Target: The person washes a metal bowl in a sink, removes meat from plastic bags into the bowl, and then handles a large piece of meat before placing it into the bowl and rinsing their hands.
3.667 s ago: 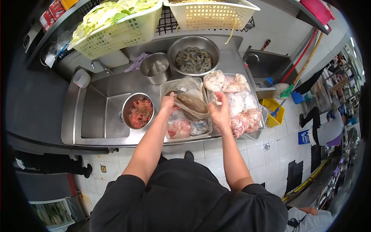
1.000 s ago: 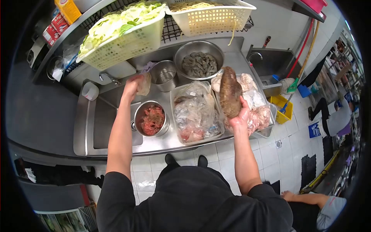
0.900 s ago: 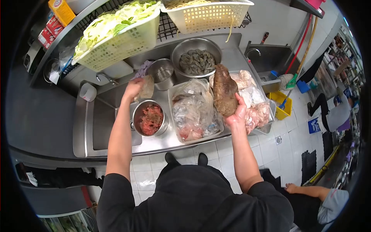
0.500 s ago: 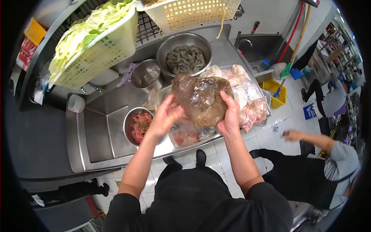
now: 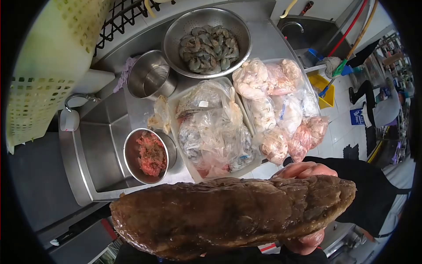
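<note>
A large, dark brown, glossy slab of what looks like meat is held up close to the camera, its long edge running across the lower view. My right hand grips its right part from behind; fingers show over the top edge and more of the hand shows below. The slab hides my left hand, so its fingers cannot be made out. Beyond the slab stands a plastic tub of bagged food. To its left is a steel bowl of pink minced meat.
A steel colander of shrimp stands behind, beside a steel pot. Bagged pale meat fills a tray on the right. A sink lies left under a hanging basket. A co-worker stands close at right.
The brown slab has come up much nearer to the camera and tipped edge-on. My left hand, open beside it before, has gone behind it. The tub of bags is now uncovered.
</note>
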Available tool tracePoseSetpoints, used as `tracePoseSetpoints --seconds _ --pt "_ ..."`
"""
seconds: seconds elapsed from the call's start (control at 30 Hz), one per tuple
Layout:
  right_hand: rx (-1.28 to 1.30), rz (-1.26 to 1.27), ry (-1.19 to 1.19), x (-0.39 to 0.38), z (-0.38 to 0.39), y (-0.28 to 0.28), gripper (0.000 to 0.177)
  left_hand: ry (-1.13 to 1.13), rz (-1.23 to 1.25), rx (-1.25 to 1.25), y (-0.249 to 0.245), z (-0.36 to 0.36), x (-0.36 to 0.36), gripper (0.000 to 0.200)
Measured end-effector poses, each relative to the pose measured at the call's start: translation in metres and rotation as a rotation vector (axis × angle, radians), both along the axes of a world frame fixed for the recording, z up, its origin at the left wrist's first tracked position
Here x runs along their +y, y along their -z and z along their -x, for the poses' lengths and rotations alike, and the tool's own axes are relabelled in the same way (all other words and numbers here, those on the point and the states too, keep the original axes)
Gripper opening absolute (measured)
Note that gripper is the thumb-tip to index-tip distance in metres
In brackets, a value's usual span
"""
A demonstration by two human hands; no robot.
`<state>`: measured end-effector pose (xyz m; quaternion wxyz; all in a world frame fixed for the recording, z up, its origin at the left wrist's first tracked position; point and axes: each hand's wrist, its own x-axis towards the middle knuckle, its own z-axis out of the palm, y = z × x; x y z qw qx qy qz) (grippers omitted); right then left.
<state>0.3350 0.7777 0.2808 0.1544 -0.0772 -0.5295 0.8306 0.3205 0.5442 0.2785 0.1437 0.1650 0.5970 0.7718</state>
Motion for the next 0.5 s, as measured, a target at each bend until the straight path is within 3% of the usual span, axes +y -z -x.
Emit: tracePoseSetpoints --seconds 0.1,0.2,0.3,0.5 --pt "-0.006 0.020 0.019 -0.012 0.003 0.005 0.074 -0.004 -0.010 -0.001 -0.002 0.001 -0.001 0.080" --pt "0.080 -0.060 0.122 -0.013 0.008 0.018 0.093 -0.003 -0.022 -0.005 -0.005 0.001 -0.003 0.081" --pt "0.273 0.064 -0.129 0.007 0.017 0.025 0.083 -0.006 -0.037 -0.012 -0.006 0.003 -0.003 0.083" --pt "0.322 -0.020 -0.410 0.019 0.021 0.023 0.085 -0.010 -0.082 -0.029 -0.005 0.008 0.004 0.086"
